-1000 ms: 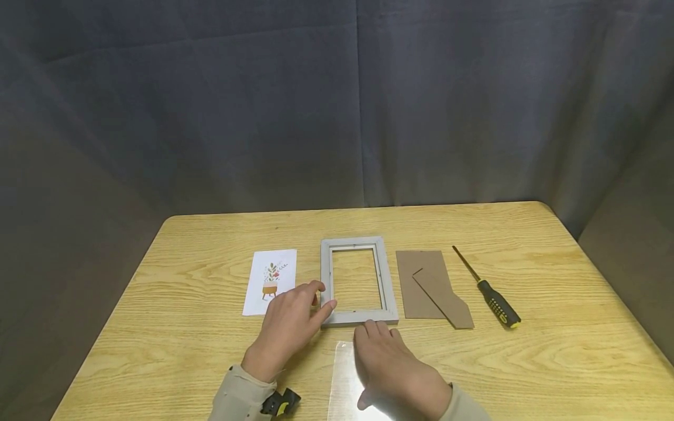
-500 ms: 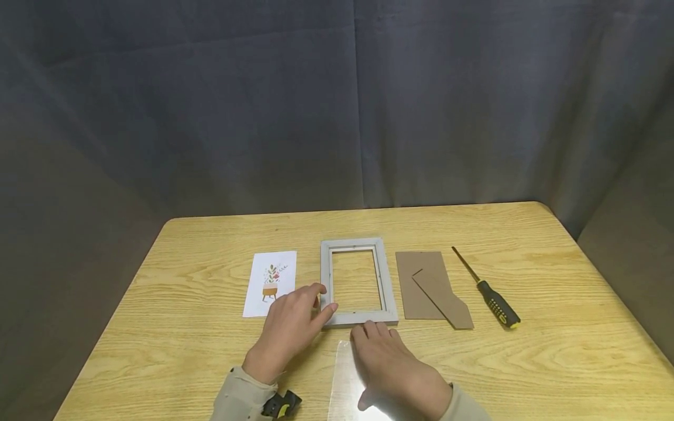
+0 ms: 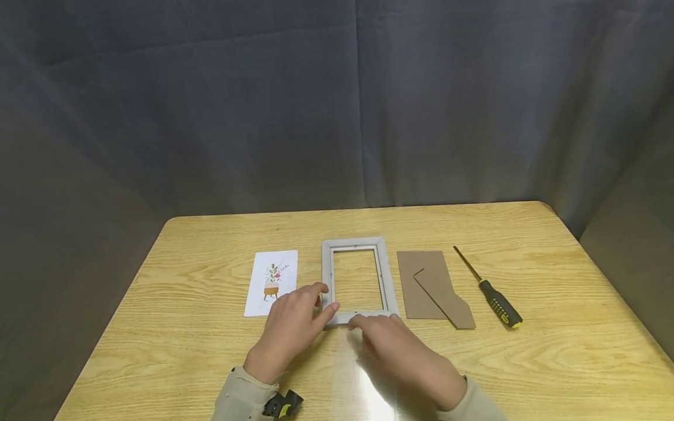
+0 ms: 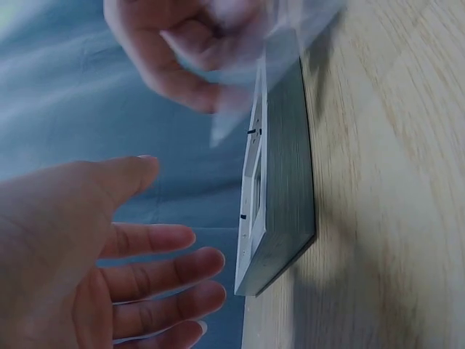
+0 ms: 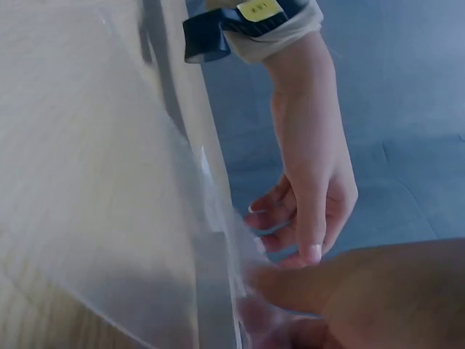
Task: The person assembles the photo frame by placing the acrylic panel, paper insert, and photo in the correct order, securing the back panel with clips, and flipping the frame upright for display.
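My right hand (image 3: pixel 395 348) pinches a clear sheet (image 5: pixel 109 167) by its edge and tilts it up off the table, near the front rail of a grey picture frame (image 3: pixel 389 283). The frame lies flat with its rebate and small dark tabs facing up. Beside its lower left corner is my left hand (image 3: pixel 292 321), fingers spread and loosely bent, with nothing held. In the left wrist view, that same hand (image 4: pixel 138 276) sits apart from the frame's side, and the blurred right hand (image 4: pixel 196 51) shows above with the sheet.
Left of the frame lies a white card (image 3: pixel 253 292) printed with a potted plant. To its right is a brown backing board (image 3: pixel 413 304) with a stand leg (image 3: pixel 455 307), then a black and yellow screwdriver (image 3: pixel 500 304). A dark curtain (image 3: pixel 263 117) rises behind the wooden table (image 3: pixel 158 327).
My right hand has pinched the clear sheet's edge and raised it from the table, moving slightly forward over the frame's front rail. The left hand stays where it was.
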`<state>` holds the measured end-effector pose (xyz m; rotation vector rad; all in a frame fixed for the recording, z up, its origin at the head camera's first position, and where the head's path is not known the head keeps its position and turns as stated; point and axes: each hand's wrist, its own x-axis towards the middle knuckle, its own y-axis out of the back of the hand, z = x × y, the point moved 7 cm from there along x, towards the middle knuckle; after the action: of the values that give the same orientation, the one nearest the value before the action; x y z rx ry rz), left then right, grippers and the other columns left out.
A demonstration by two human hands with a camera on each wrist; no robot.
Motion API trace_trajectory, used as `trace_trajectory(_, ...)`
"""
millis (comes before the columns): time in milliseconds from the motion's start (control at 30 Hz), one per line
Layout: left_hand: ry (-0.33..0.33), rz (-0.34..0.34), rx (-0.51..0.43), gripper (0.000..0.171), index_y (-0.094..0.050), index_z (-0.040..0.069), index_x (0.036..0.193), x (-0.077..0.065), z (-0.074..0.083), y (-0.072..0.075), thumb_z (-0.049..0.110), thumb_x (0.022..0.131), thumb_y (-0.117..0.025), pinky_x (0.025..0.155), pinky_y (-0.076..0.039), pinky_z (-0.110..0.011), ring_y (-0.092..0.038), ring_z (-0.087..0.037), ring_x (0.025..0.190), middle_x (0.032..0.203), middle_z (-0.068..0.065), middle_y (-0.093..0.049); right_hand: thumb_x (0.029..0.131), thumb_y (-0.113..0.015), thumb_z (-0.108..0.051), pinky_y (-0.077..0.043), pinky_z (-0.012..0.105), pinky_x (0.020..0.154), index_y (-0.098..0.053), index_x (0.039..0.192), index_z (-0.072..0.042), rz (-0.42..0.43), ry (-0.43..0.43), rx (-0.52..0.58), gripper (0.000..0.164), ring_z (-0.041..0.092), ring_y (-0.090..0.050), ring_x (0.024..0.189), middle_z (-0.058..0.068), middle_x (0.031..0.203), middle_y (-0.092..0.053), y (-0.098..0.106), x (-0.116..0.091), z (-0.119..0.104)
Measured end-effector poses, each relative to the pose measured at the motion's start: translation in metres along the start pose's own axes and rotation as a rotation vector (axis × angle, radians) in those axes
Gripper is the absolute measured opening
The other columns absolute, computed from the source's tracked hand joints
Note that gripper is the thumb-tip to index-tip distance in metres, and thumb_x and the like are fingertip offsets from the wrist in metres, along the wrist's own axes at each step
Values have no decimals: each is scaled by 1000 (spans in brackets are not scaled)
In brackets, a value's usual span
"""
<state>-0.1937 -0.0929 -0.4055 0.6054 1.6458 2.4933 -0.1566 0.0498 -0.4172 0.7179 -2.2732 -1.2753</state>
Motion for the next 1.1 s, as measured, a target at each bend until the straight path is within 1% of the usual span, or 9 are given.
trace_trajectory(100,2,1,-1,37,-67,11,102,0,1,1,44,87,-59,50,-39,-25,-47,-6,57,76,5,-63,89,-52,-4,-41,29,66,-65,109,-12,75,-12,-14,26,6,-56,78,-5,91,-68,7,2,2)
trace_trajectory(133,5,0,-1,37,-67,11,103,0,1,1,44,87,-59,50,-39,-25,-47,-6,57,76,4,-63,90,-50,-3,-42,30,67,-65,109,-12,90,-17,-12,26,7,-57,82,-3,96,-69,9,2,3)
trace_trajectory(267,6,5,3,38,-67,12,104,1,0,2,44,87,-60,50,-40,-26,-49,-7,58,77,4,-64,90,-50,-3,-46,36,74,-64,110,-11,130,-24,7,26,8,-58,84,-2,96,-69,16,2,6)
trace_trajectory(367,5,12,5,38,-67,12,104,0,1,3,45,87,-60,52,-42,-26,-51,-7,61,79,4,-65,89,-53,-1,-49,35,76,-65,108,-10,168,-17,20,24,9,-60,85,1,97,-69,23,3,8)
trace_trajectory(533,-4,20,-14,37,-67,12,104,0,2,4,44,87,-60,54,-43,-28,-54,-8,64,81,2,-65,88,-56,0,-50,28,72,-64,106,-10,199,-50,29,22,9,-59,81,2,94,-68,35,2,16)
trace_trajectory(700,-12,16,-35,37,-67,12,104,-1,5,4,44,86,-61,56,-44,-28,-55,-9,66,85,1,-67,90,-54,-3,-47,26,63,-64,105,-11,226,-98,10,19,7,-50,69,-2,80,-61,46,1,25)
trace_trajectory(767,-14,10,-35,37,-67,13,105,-2,6,3,44,86,-61,58,-45,-29,-56,-10,69,88,1,-68,91,-54,-3,-46,27,63,-64,105,-10,236,-112,18,19,7,-49,69,-2,79,-60,50,0,28)
trace_trajectory(967,-22,-2,-50,41,-67,13,108,-2,8,2,46,86,-59,66,-48,-33,-62,-14,84,96,1,-69,91,-54,-4,-48,31,67,-65,106,-10,254,-159,56,20,9,-53,73,2,84,-64,55,-2,34)
trace_trajectory(1100,-25,-14,-75,42,-67,12,110,-2,10,1,47,87,-58,71,-49,-35,-62,-15,92,102,0,-69,92,-53,-4,-49,32,68,-65,107,-10,271,-183,70,20,10,-52,72,2,81,-62,58,-4,38)
